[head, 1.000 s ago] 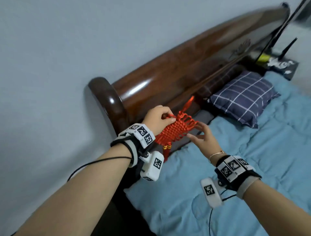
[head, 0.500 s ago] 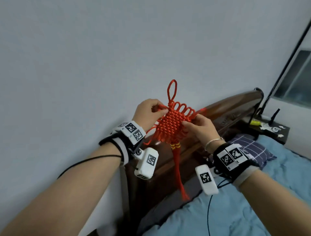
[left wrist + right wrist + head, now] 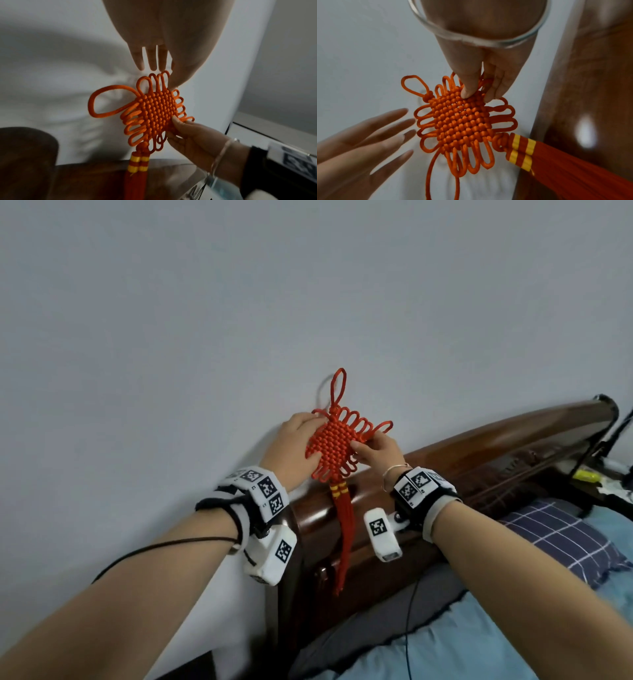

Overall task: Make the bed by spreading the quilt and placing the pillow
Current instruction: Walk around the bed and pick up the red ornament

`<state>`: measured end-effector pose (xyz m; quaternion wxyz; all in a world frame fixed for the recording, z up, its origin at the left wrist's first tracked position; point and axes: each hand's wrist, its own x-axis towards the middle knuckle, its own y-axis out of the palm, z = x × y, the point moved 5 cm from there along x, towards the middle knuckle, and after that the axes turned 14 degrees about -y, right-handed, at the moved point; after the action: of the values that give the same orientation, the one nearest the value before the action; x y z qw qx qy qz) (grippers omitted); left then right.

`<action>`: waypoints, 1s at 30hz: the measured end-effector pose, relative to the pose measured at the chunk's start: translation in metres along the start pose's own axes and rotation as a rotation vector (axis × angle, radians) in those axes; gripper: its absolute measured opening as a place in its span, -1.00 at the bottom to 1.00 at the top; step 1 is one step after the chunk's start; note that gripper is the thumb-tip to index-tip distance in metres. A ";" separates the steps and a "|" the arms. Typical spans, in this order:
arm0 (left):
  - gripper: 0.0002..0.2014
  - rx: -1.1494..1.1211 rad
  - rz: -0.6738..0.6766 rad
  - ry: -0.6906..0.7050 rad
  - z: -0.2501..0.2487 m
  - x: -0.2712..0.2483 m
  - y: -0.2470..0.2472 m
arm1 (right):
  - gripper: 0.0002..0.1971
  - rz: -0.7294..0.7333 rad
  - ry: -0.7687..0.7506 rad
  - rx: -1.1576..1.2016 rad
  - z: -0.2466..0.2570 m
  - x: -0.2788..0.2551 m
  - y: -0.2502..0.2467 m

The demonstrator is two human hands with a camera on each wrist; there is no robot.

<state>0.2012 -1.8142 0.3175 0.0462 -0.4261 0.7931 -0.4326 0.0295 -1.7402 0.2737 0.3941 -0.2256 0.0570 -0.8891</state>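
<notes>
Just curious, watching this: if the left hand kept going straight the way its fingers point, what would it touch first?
Most likely the grey wall. The left hand lies open, fingers straight beside the red Chinese knot ornament, pointing up along the wall. Depth is unclear; the fingertips may already be touching it.

Black wristbands (image 3: 236, 510) with checkered tags, white camera pods (image 3: 381, 534), silver bangle (image 3: 394, 474)

You see a plain grey wall (image 3: 205, 320) filling most of the frame; a glossy dark wooden headboard (image 3: 479, 446) runs from lower centre to the right edge.
</notes>
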 end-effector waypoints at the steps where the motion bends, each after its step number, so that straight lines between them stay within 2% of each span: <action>1: -0.43 0.069 0.016 0.015 0.003 -0.001 0.005 | -0.92 0.013 -0.002 0.000 -0.004 0.004 0.004; 5: -0.45 0.352 0.073 0.080 0.016 -0.008 0.023 | -0.90 0.037 -0.001 0.018 -0.013 0.009 0.020; 10: -0.42 0.436 0.222 0.037 0.034 -0.013 0.044 | -0.76 0.037 0.013 -0.045 -0.024 0.007 0.028; 19: -0.46 0.386 0.192 0.078 0.046 -0.014 0.051 | -0.65 0.081 -0.010 -0.223 -0.019 0.002 0.027; 30: -0.49 0.332 0.194 0.063 0.047 -0.022 0.046 | -0.59 -0.002 0.027 -0.308 -0.015 -0.007 0.009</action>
<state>0.2067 -1.8166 0.2481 0.1325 -0.3204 0.7493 -0.5642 0.0332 -1.7421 0.2554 0.3529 -0.2717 0.1977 -0.8732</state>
